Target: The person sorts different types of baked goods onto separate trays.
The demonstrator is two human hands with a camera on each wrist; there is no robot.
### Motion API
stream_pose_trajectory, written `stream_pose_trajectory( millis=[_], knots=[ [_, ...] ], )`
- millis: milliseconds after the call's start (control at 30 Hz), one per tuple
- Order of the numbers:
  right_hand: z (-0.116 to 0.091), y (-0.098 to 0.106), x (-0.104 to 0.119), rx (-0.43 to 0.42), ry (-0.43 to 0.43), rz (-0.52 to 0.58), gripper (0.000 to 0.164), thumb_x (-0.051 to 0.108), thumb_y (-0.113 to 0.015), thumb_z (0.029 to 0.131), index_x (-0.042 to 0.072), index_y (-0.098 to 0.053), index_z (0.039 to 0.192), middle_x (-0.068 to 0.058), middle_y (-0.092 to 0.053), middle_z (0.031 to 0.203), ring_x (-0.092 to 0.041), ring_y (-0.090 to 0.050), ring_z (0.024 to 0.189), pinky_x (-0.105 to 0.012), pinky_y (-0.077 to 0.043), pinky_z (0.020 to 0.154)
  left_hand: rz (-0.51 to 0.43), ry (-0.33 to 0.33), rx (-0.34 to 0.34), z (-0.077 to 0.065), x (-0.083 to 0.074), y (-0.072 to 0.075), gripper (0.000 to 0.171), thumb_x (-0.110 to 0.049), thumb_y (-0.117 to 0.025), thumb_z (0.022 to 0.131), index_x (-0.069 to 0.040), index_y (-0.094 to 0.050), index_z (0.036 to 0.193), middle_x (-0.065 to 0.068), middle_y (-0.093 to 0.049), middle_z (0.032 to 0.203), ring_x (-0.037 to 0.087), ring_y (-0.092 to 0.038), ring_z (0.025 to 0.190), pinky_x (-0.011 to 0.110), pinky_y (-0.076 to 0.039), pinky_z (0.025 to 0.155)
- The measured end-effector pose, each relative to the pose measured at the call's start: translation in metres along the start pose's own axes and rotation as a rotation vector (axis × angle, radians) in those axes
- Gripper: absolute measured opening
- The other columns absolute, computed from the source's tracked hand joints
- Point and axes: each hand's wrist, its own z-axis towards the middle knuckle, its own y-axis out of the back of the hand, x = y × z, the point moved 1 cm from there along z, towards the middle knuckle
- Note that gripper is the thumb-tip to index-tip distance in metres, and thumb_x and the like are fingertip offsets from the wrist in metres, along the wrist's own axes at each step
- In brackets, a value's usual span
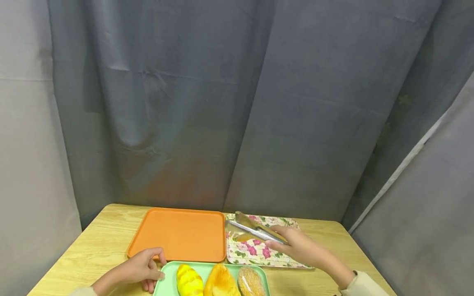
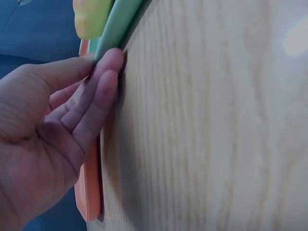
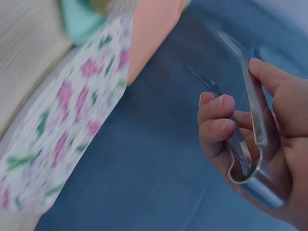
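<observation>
My left hand (image 1: 138, 269) pinches the left rim of a mint green tray (image 1: 168, 269) between thumb and fingers; the left wrist view shows the fingertips at its edge. On that tray lie a yellow bread roll (image 1: 189, 281), a golden-brown bread (image 1: 221, 281) and a seed-coated bread (image 1: 251, 282). My right hand (image 1: 296, 246) grips a pair of metal tongs (image 3: 255, 110) above a floral tray (image 1: 266, 250). In the right wrist view the tongs' tips stand apart with nothing between them. The lower part of the green tray is cut off in the head view.
An orange tray (image 1: 181, 234) lies on the wooden table (image 1: 92, 246), left of the floral tray and behind the green one. Grey curtains (image 1: 185, 102) hang behind the table and along both sides.
</observation>
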Motion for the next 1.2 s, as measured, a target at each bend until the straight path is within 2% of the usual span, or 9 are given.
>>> stream_pose_trajectory(
  millis=[100, 200, 300, 500, 667, 800, 1000, 1067, 1200],
  knots=[
    [0.007, -0.013, 0.02, 0.06, 0.052, -0.06, 0.06, 0.058, -0.042, 0.092, 0.012, -0.054, 0.129, 0.002, -0.063, 0.118, -0.011, -0.059, 0.102, -0.034, -0.051, 0.084, -0.013, -0.004, 0.009, 0.0, 0.002, 0.001, 0.031, -0.01, -0.064, 0.088, 0.008, -0.044, 0.104, 0.025, -0.061, 0.06, 0.02, -0.06, 0.047, 0.031, -0.052, 0.043],
    [0.012, -0.024, 0.037, 0.132, 0.079, -0.057, 0.055, 0.058, -0.044, 0.092, 0.017, -0.056, 0.125, 0.01, -0.064, 0.101, -0.003, -0.058, 0.084, -0.026, -0.05, 0.073, -0.031, 0.006, 0.002, -0.001, 0.004, -0.001, 0.031, -0.01, -0.064, 0.088, 0.007, -0.044, 0.104, 0.022, -0.062, 0.059, 0.017, -0.06, 0.047, 0.028, -0.052, 0.044],
    [0.014, -0.034, 0.05, 0.193, 0.086, -0.046, 0.05, 0.056, -0.045, 0.092, 0.018, -0.058, 0.122, 0.013, -0.063, 0.096, 0.0, -0.057, 0.079, -0.023, -0.049, 0.07, -0.032, 0.004, -0.009, -0.001, 0.006, -0.002, 0.032, -0.01, -0.065, 0.087, 0.008, -0.043, 0.104, 0.017, -0.063, 0.059, 0.016, -0.061, 0.048, 0.026, -0.052, 0.044],
    [0.021, -0.056, 0.065, 0.248, 0.138, -0.12, 0.043, 0.053, -0.044, 0.094, 0.019, -0.061, 0.115, 0.013, -0.065, 0.099, 0.002, -0.059, 0.081, -0.022, -0.051, 0.069, -0.022, 0.007, -0.005, 0.0, 0.006, -0.002, 0.032, -0.01, -0.065, 0.087, 0.007, -0.043, 0.103, 0.015, -0.063, 0.058, 0.018, -0.061, 0.048, 0.028, -0.052, 0.043],
    [0.028, -0.07, 0.07, 0.312, 0.11, -0.13, 0.04, 0.052, -0.045, 0.094, 0.02, -0.062, 0.111, 0.015, -0.063, 0.094, 0.003, -0.056, 0.074, -0.021, -0.05, 0.064, -0.02, 0.003, 0.025, 0.002, 0.005, 0.001, 0.031, -0.01, -0.064, 0.088, 0.007, -0.043, 0.102, 0.018, -0.063, 0.059, 0.019, -0.061, 0.048, 0.027, -0.051, 0.042],
    [0.032, -0.073, 0.072, 0.361, 0.087, -0.118, 0.044, 0.051, -0.046, 0.094, 0.02, -0.06, 0.12, 0.012, -0.065, 0.103, 0.003, -0.059, 0.081, -0.024, -0.052, 0.068, -0.025, -0.005, 0.043, 0.003, 0.006, 0.001, 0.031, -0.01, -0.064, 0.088, 0.007, -0.042, 0.102, 0.017, -0.064, 0.059, 0.017, -0.061, 0.048, 0.027, -0.051, 0.042],
    [0.035, -0.071, 0.075, 0.392, 0.087, -0.071, 0.031, 0.048, -0.046, 0.095, 0.022, -0.062, 0.09, 0.014, -0.05, 0.066, 0.0, -0.045, 0.056, -0.02, -0.042, 0.053, -0.011, -0.013, 0.041, 0.004, 0.006, 0.0, 0.031, -0.01, -0.064, 0.088, 0.007, -0.042, 0.101, 0.012, -0.064, 0.059, 0.016, -0.061, 0.048, 0.027, -0.051, 0.042],
    [0.037, -0.069, 0.078, 0.4, 0.072, -0.09, 0.031, 0.047, -0.046, 0.095, 0.021, -0.059, 0.083, 0.012, -0.046, 0.062, -0.003, -0.041, 0.054, -0.021, -0.038, 0.051, -0.01, -0.015, 0.041, 0.004, 0.005, 0.001, 0.032, -0.01, -0.064, 0.088, 0.008, -0.041, 0.101, 0.012, -0.064, 0.059, 0.016, -0.061, 0.048, 0.028, -0.051, 0.042],
    [0.043, -0.065, 0.083, 0.436, 0.026, -0.139, 0.028, 0.046, -0.047, 0.095, 0.021, -0.059, 0.087, 0.011, -0.052, 0.068, -0.004, -0.044, 0.056, -0.023, -0.04, 0.053, -0.014, -0.013, 0.045, 0.003, 0.003, 0.001, 0.032, -0.01, -0.064, 0.088, 0.008, -0.041, 0.101, 0.015, -0.063, 0.06, 0.019, -0.061, 0.047, 0.029, -0.051, 0.042]
  ],
)
